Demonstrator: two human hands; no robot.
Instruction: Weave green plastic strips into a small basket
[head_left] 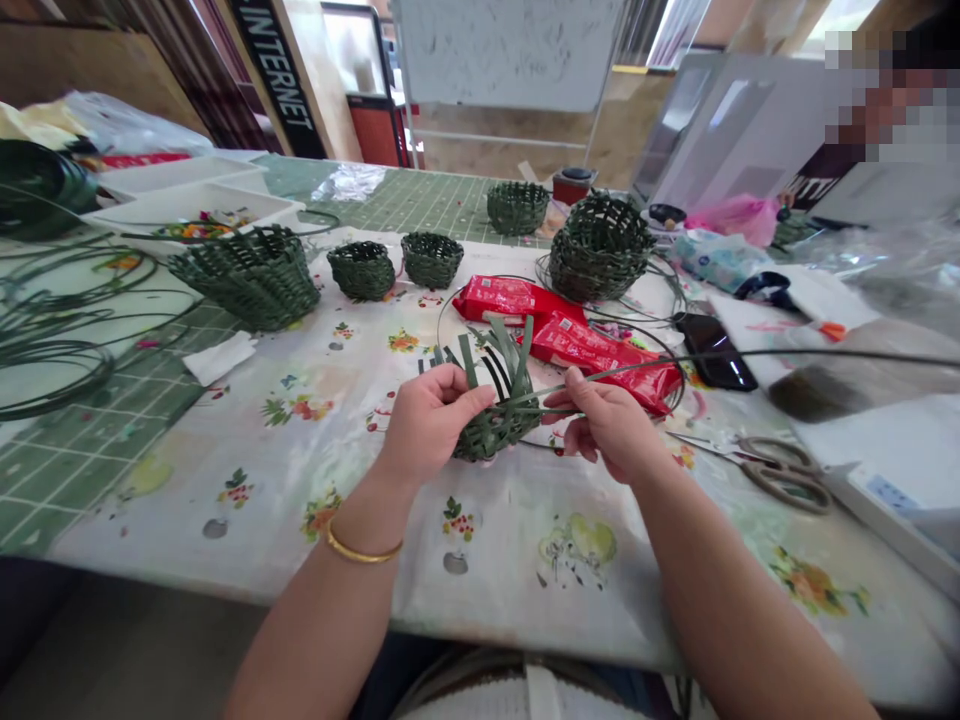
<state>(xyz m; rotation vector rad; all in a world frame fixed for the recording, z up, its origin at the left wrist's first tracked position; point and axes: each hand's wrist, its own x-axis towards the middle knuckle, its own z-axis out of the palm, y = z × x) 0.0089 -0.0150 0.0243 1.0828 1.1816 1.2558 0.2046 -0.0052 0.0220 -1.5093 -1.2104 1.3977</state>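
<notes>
- Head view: unfinished green woven basket (487, 435) stands between the hands, over the floral table cover (247, 480), loose strips fanning upward.
- Left hand (431, 425): closed firmly on the basket's left side.
- Right hand (607, 425): nearly closed, thumb and fingers pinching a long green strip (787, 353) beside the basket.
- Far right of the basket: red packets (570, 345).
- Near right: scissors (784, 475).
- Far left: woven baskets (247, 278).

I'm tallying remotely, one left hand (427, 425), one right hand (607, 425), one half-woven basket (487, 440), five green woven baskets (600, 250), two red snack packets (495, 298), one smartphone (712, 350), one pair of scissors (787, 478), one gold bangle (364, 548)
</notes>
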